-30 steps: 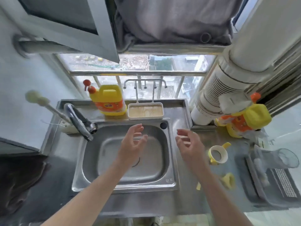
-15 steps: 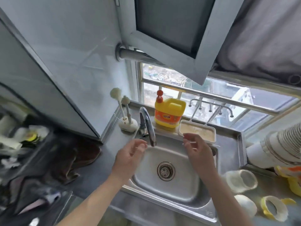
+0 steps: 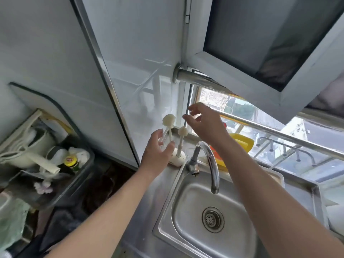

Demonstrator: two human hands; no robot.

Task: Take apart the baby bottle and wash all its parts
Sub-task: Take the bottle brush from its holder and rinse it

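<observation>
No baby bottle part is in view. Two white sponge brushes stand upright in a white holder [image 3: 177,159] at the sink's back left corner: a tall one [image 3: 169,120] and a shorter one [image 3: 183,131]. My left hand [image 3: 157,151] is at the tall brush's stem, with fingers on one side and thumb on the other, not visibly closed round it. My right hand [image 3: 202,123] hovers just right of the brush heads with loose, spread fingers and holds nothing.
A curved chrome tap [image 3: 210,159] arches over the steel sink [image 3: 186,207], which has a drain strainer [image 3: 212,219]. A yellow detergent bottle [image 3: 241,144] stands behind my right arm. An open window sash [image 3: 279,58] hangs overhead. At left sits a cluttered bin [image 3: 55,164].
The view has swung left and up, away from the bottle parts on the right counter. Both hands rose from over the sink to the brush stand.
</observation>
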